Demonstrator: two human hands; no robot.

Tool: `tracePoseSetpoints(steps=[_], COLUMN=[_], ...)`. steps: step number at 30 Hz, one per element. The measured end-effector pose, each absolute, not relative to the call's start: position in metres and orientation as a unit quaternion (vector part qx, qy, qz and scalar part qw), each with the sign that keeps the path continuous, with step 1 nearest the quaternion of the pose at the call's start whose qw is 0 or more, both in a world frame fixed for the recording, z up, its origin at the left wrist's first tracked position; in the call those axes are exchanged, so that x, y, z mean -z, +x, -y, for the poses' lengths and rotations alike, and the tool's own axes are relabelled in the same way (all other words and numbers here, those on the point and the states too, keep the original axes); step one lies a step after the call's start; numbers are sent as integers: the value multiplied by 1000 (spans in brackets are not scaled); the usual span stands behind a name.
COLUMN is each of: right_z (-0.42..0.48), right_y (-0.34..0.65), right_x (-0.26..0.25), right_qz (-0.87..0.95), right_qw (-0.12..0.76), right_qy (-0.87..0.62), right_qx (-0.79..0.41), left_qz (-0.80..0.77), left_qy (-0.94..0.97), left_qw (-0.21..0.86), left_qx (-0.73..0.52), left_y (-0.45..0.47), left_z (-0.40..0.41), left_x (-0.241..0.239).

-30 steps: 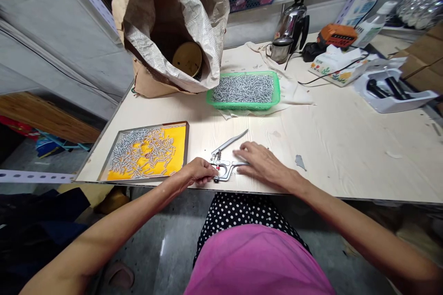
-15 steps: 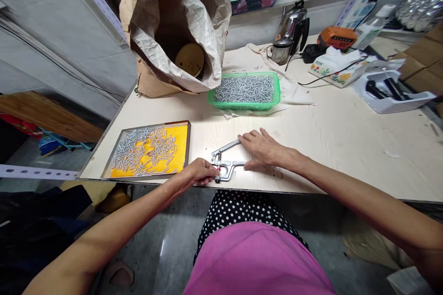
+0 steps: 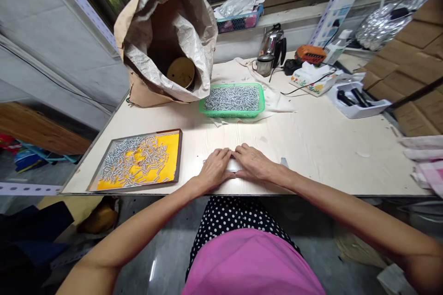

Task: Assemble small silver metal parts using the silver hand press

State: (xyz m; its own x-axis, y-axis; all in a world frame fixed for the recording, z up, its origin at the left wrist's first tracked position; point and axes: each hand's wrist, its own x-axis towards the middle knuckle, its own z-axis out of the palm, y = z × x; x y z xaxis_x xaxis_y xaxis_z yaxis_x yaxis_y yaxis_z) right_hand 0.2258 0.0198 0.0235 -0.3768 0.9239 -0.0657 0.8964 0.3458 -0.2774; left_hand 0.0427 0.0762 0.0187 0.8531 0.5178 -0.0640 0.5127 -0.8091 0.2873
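Note:
My left hand [image 3: 217,166] and my right hand [image 3: 254,162] are close together at the table's front edge, fingers curled over a silver metal hand-press plier [image 3: 234,165]. Only a pale metal stretch of it shows between the hands; its jaw and spring are covered. A grey metal tip [image 3: 284,162] shows just behind my right wrist; whether it belongs to the plier, I cannot tell. To the left lies a shallow tray [image 3: 179,156] with a yellow bottom, strewn with small silver pins [image 3: 129,159]. Beyond my hands stands a green plastic basket [image 3: 231,114] full of similar pins.
A large open woven sack [image 3: 204,55] stands at the back left, a yellowish round container [image 3: 180,73] inside. At the back right are a metal kettle [image 3: 272,41], a metal mug [image 3: 264,65], an orange battery [image 3: 310,54], a tissue pack [image 3: 313,80] and a white tray [image 3: 363,109].
My left hand has moved from the plier's jaw end onto its body, beside my right hand. Both hands now cover most of the plier. The camera view has shifted slightly.

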Motion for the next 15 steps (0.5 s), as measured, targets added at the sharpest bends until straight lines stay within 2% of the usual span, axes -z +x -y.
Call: tracePoseSetpoints(steps=[4, 15], right_z=[-15, -25], right_y=[236, 230], right_x=[-25, -9], right_qz=[811, 813], right_qw=[60, 69], right_qy=[-555, -562], right_qx=[-176, -137], left_qz=[-229, -294], left_qy=[959, 943], left_qw=[168, 153], left_qx=[12, -4], left_y=[49, 59], left_z=[-90, -87], left_x=[-12, -9])
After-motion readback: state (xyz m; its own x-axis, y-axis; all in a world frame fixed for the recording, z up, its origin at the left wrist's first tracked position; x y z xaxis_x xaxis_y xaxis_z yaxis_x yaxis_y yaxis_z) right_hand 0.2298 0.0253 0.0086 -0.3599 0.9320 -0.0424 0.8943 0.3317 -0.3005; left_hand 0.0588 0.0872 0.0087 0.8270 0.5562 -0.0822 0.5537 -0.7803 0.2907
